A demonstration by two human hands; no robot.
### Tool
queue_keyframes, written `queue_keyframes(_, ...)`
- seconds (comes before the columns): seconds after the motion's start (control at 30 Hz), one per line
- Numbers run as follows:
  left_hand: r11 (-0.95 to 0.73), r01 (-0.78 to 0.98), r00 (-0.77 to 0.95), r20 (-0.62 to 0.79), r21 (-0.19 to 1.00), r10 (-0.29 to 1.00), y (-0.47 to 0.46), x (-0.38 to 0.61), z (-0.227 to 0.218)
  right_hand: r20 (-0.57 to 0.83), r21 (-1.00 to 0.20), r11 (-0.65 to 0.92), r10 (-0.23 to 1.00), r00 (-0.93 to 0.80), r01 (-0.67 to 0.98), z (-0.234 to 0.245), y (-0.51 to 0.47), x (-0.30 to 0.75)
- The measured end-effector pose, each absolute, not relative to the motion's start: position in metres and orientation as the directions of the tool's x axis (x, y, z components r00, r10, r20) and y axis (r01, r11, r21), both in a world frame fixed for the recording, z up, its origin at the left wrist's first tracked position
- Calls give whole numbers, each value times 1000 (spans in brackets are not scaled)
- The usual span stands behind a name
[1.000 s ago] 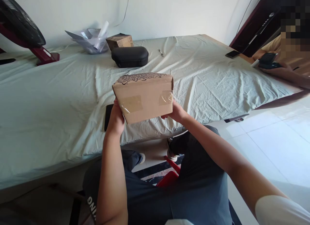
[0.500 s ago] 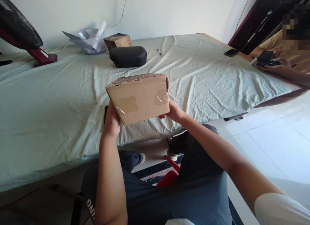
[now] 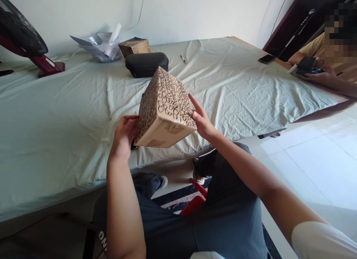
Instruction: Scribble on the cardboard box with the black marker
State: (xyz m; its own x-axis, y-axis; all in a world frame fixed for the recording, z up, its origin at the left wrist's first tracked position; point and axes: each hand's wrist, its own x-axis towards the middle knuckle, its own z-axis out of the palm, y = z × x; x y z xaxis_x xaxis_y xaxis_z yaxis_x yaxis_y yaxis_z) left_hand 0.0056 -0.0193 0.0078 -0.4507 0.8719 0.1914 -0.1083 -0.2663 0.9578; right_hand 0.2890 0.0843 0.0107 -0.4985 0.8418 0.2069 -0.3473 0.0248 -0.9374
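Between my hands a cardboard box (image 3: 170, 99) is held tilted above the front edge of the cloth-covered table. Black loops are drawn over two of its faces, while the plain face towards me carries clear tape. My left hand (image 3: 122, 134) grips the box's left side, its fingertips partly hidden. On the right side my right hand (image 3: 202, 119) holds the box, with the thumb on the patterned face and the index finger stretched along the edge. A small dark item (image 3: 134, 144) shows by my left hand under the box; I cannot make out what it is.
A black hard case (image 3: 147, 64) lies beyond the box, with another cardboard box (image 3: 135, 47) and a clear plastic basket (image 3: 104, 50) behind. A fan (image 3: 30, 39) stands at left. Further right are a pen (image 3: 183, 59), a phone (image 3: 267, 59) and a seated person holding a dark device (image 3: 309, 66).
The box has been turned and tilted, so its loop-covered faces now show. My left hand has shifted slightly left, and my right thumb has come onto the patterned face.
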Motion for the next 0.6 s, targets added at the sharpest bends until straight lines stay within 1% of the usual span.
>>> queue_keyframes(0.1, -244, -59, -426, 197, 968, 883, -16, 3, -2, 243, -936, 55, 817, -523, -349, 14, 82, 286)
queue_keyframes(0.2, -256, -103, -350, 206, 961, 914, -13, 3, -10, 292, -932, 107, 788, -542, -347, 18, 80, 285)
queue_keyframes(0.23, -275, -117, -337, 222, 954, 915, -12, 3, -12, 302, -932, 120, 780, -549, -341, 19, 80, 286)
queue_keyframes(0.3, -358, -102, -340, 305, 928, 889, -10, 2, -15, 306, -937, 142, 775, -553, -320, 18, 81, 287)
queue_keyframes(0.4, -515, 35, -370, 490, 857, 790, -6, 2, -14, 322, -940, 206, 804, -501, -274, 12, 87, 287)
queue_keyframes(0.47, -561, 145, -406, 566, 815, 718, -4, 5, -10, 355, -931, 264, 813, -461, -253, 7, 91, 287)
queue_keyframes(0.53, -533, 212, -456, 565, 819, 688, -4, 11, -5, 391, -918, 301, 794, -466, -258, 2, 93, 287)
queue_keyframes(0.6, -473, 215, -501, 512, 854, 697, -6, 18, -1, 402, -915, 307, 759, -513, -262, -2, 95, 288)
